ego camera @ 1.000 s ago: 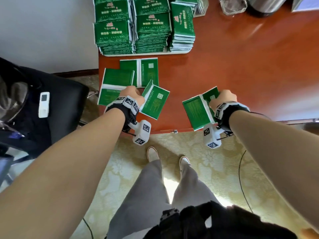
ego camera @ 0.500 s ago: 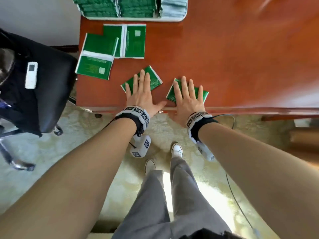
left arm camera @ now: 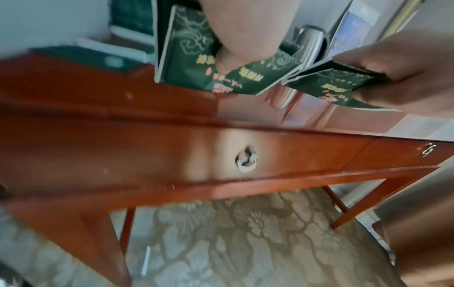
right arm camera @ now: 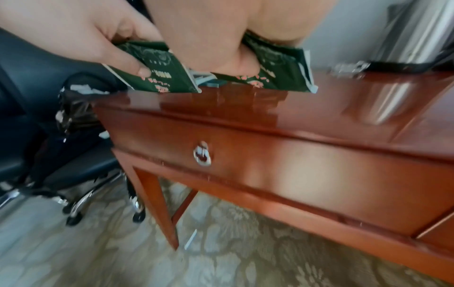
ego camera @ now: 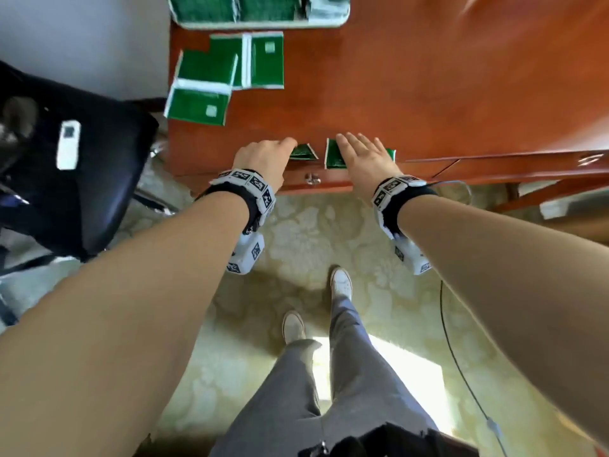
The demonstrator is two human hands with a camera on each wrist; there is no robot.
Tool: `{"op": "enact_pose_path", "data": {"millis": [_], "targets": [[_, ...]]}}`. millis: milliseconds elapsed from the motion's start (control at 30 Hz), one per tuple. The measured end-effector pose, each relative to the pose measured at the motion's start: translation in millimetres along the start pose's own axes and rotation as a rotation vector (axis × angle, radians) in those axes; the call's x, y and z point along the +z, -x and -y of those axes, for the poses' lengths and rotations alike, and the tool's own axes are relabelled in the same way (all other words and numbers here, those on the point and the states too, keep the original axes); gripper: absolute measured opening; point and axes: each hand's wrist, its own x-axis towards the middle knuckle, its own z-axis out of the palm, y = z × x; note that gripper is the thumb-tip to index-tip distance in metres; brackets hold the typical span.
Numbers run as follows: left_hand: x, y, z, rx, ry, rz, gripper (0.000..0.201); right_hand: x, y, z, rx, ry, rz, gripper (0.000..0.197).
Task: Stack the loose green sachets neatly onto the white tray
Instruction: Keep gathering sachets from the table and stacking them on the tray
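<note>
Near the drawer knob (ego camera: 311, 179), at the table (ego camera: 428, 94) edge just above it, I've got one small bundle of green sachets under each hand. Left hand (ego camera: 263, 159): fingers (right arm camera: 137, 66) curled round the left bundle (ego camera: 302, 152), thumb pinching its lower face, bundle tipped up off the wood. Right hand (ego camera: 364, 159): fingers fairly straight on top of the right bundle (ego camera: 334, 156), thumb (right arm camera: 236, 64) hooked under it, so it's gripped too, near edge lifted.

Step, as I read it: pickup of both bundles, not yet carried.

White tray (ego camera: 263, 25) sits well beyond the knob at the far table edge, already full of green stacks. More loose sachets (ego camera: 230, 70) lie between knob and tray, toward the left.

Next move should need: square each bundle's edges, lift clear, carry past the loose ones, land flat on an existing stack without knocking it.
</note>
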Motion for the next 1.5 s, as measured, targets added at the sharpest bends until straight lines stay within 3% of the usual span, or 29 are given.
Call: {"op": "enact_pose_path", "data": {"millis": [133,233,367,567,733,1000,1300,1500], "targets": [[-101.2,25.2,24.1,0.019,-0.045,-0.143,0.059,-96.3,33.1,19.9,0.019,-0.019,-0.175,0.085],[-195.1,45.8,42.1,0.032,-0.093,-0.32,0.068,-195.1,59.7,33.3,0.041,0.004,-0.363,0.084],[-312.8,90.7,56.2,0.011,-0.157,-0.552,0.058,-316.2,106.1,55.2,0.044,0.01,-0.615,0.079],[-417.7,142.4,56.0,0.025,-0.221,-0.746,0.047,-413.4,154.4,76.1,0.035,0.072,-0.822,0.063],[-428.3,147.8,50.4,0.061,-0.213,-0.732,0.04,-433.1,153.1,87.1,0.036,0.087,-0.856,0.059],[-410.4,97.2,66.0,0.07,-0.205,-0.649,0.057,-429.6,100.8,74.7,0.023,0.073,-0.814,0.049],[-401.0,-33.4,106.8,0.056,-0.17,-0.533,0.063,-447.4,-41.2,30.1,0.027,0.116,-0.704,0.049],[-394.0,-137.2,142.3,0.005,-0.143,-0.367,0.067,-459.3,-153.1,11.8,-0.048,0.091,-0.562,0.057]]}}
